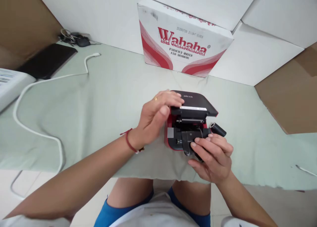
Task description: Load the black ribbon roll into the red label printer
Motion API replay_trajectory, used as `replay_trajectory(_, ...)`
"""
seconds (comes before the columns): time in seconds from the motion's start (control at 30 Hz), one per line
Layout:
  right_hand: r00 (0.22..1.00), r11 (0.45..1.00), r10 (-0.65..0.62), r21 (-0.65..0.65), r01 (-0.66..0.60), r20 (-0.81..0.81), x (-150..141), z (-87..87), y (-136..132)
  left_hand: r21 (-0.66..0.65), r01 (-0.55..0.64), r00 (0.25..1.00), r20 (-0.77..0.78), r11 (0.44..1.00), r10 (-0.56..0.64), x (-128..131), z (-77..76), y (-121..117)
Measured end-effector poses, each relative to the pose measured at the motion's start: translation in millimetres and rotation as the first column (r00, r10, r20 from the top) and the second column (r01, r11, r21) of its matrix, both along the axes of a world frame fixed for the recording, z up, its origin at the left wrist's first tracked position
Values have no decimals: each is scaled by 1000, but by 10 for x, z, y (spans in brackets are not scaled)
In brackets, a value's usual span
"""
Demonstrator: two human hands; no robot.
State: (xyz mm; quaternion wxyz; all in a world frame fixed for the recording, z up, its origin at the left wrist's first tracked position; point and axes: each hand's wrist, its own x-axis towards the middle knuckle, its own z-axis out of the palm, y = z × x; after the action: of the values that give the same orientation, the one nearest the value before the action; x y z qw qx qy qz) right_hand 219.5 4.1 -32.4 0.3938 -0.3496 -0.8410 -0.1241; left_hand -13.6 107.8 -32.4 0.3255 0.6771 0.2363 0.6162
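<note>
A small black-and-red device that looks like a label printer [170, 143] sits on the cloth with its black lid [195, 100] raised, showing a roller inside. My left hand [158, 113] is on the lid's left edge, fingers laid over the top and thumb along the near side. Over the device's front, my right hand [214, 156] grips a dark cartridge-like part [189, 141] between fingers and thumb; its underside is hidden. Beside those fingers a short black roll [218, 129] with a hollow end sticks out to the right. I cannot tell whether it joins the part.
Behind the device stands a Wahaha water carton [183, 38] against white boxes. At left, a white cable [59, 141] winds across the green cloth [104, 104] past a black flat object [48, 60], keys [74, 38] and a white box [15, 85]. A brown cardboard panel [289, 94] stands right.
</note>
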Motion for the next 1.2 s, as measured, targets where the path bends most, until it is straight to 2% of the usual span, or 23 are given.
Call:
replay_trajectory(0.07, 1000, 1000, 6, 8, -6, -8, 2, -39, 0, 104, -8, 986, -167, 995, 25, -68, 6, -94)
replay_trajectory(0.17, 1000, 1000, 14, 3, -13, -16, 17, -57, 12, 209, -14, 953, -293, 978, 76, -118, -1, -153)
replay_trajectory(0.43, 999, 1000, 18, 8, -18, -28, -4, -43, 49, 191, 40, 956, -294, 981, 18, -145, -117, -152)
replay_trajectory(0.53, 999, 1000, 17, 7, -17, -44, -11, -52, 47, 126, 90, 944, -327, 988, -45, -222, -124, -160)
replay_trajectory(0.6, 999, 1000, 8, -5, -8, -35, -3, -55, 37, 33, 133, 935, -335, 991, -115, -261, -119, -151)
replay_trajectory(0.7, 1000, 1000, -4, -5, 4, -15, 18, -50, 16, -108, 189, 921, -324, 976, -214, -286, -129, -117)
replay_trajectory(0.8, 1000, 1000, -15, -13, 14, -12, 26, -40, 7, -184, 216, 922, -284, 959, -262, -293, -198, -82)
replay_trajectory(0.9, 1000, 1000, -13, -18, 12, -18, 24, -36, 12, -283, 265, 926, -192, 922, -325, -299, -306, -74)
replay_trajectory(0.97, 1000, 1000, -8, -8, 8, -27, 21, -38, 18, -358, 317, 916, -124, 878, -381, -295, -364, -85)
replay_trajectory(1.1, 999, 1000, -12, -7, 11, -33, 17, -32, 24, -439, 415, 891, 19, 797, -453, -261, -411, -109)
replay_trajectory(1.2, 999, 1000, -12, -25, 11, -31, 22, 20, 15, -455, 407, 900, 50, 792, -434, -235, -427, -95)
